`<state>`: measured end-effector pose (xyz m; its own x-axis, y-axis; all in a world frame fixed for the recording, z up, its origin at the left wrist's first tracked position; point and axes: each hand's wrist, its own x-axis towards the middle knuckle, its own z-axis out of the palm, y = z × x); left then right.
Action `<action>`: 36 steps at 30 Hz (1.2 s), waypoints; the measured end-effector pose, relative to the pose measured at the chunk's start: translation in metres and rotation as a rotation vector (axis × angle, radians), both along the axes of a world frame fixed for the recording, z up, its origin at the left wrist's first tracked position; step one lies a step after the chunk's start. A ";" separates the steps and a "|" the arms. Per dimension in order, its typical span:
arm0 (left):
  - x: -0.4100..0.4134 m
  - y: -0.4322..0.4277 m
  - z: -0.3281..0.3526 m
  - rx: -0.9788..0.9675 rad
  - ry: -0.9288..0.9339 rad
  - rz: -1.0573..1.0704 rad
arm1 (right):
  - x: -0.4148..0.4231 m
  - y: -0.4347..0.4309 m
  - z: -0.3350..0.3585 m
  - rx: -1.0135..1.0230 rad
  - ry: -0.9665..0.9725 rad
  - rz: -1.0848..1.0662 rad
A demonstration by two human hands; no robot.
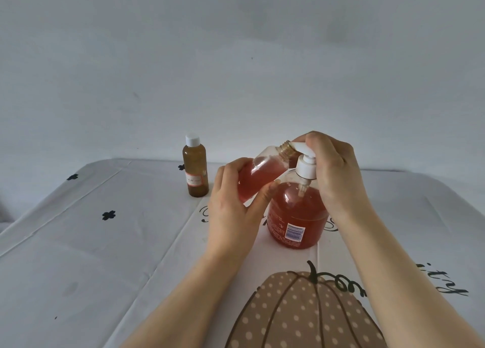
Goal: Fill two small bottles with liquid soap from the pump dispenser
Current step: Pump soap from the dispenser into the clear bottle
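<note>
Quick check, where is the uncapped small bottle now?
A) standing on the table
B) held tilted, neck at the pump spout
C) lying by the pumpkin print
B: left hand holds the small bottle tilted, its neck at the pump dispenser spout, right hand on the pump head.

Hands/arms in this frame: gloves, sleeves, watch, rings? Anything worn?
Nothing worn that shows. Left hand and right hand are bare, no gloves or rings visible. Left forearm and right forearm are bare to the frame edge: no sleeves, watch or bracelets.
</note>
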<state>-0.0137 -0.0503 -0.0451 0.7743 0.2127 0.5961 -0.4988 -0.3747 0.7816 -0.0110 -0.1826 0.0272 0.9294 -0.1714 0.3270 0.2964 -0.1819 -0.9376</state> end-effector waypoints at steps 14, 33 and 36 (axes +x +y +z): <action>0.002 -0.003 0.003 -0.010 -0.018 -0.004 | 0.001 0.004 0.008 0.029 -0.012 -0.045; 0.001 -0.003 0.003 0.001 -0.030 -0.001 | 0.005 -0.001 0.002 0.017 -0.125 0.011; 0.000 -0.004 0.002 0.005 -0.026 -0.009 | 0.003 -0.003 0.002 0.015 -0.087 0.014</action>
